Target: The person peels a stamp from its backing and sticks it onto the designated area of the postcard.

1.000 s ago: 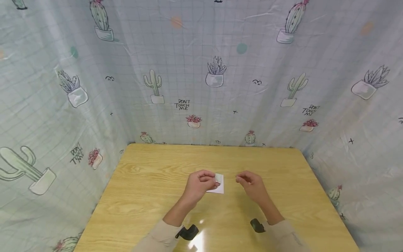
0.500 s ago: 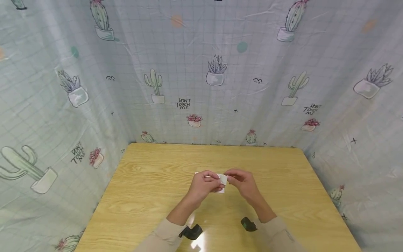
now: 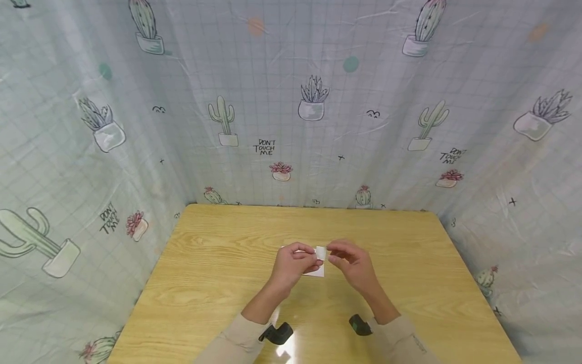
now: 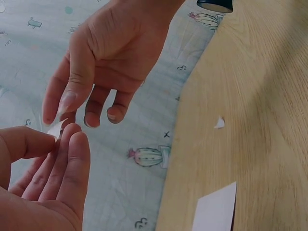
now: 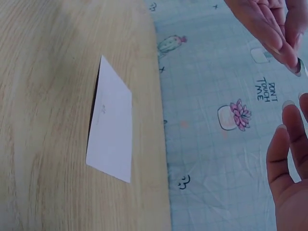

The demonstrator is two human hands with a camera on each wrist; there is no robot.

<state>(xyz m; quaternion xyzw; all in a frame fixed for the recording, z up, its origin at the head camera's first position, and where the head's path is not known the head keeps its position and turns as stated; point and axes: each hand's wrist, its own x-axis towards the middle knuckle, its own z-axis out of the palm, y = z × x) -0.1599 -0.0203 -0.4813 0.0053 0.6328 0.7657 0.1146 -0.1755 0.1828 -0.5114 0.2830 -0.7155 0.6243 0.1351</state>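
Observation:
Over the wooden table, my left hand (image 3: pixel 293 265) pinches a small white square of paper (image 3: pixel 321 253) between thumb and fingers. In the left wrist view, the paper piece (image 4: pixel 56 129) shows at the tips of the left hand (image 4: pixel 48 178), partly covered by them. My right hand (image 3: pixel 352 260) faces it from the right, fingers loosely bent and spread, with fingertips close to the paper's edge. The right wrist view shows a gap between the right hand (image 5: pixel 291 163) and the left hand's fingertips. Below the hands lies a white card (image 5: pixel 113 125), partly hidden by the left hand in the head view.
A tiny white scrap (image 4: pixel 220 122) lies on the wooden table (image 3: pixel 218 253), apart from the card. Behind the table's far edge and along both sides hangs a curtain (image 3: pixel 291 101) printed with cacti. A dark wrist camera mount (image 3: pixel 276 333) sits on the left sleeve.
My right hand came in from the right to the paper's edge, then drew its fingertips slightly apart. The left hand shifted a little right, still holding the paper, which now stands straighter.

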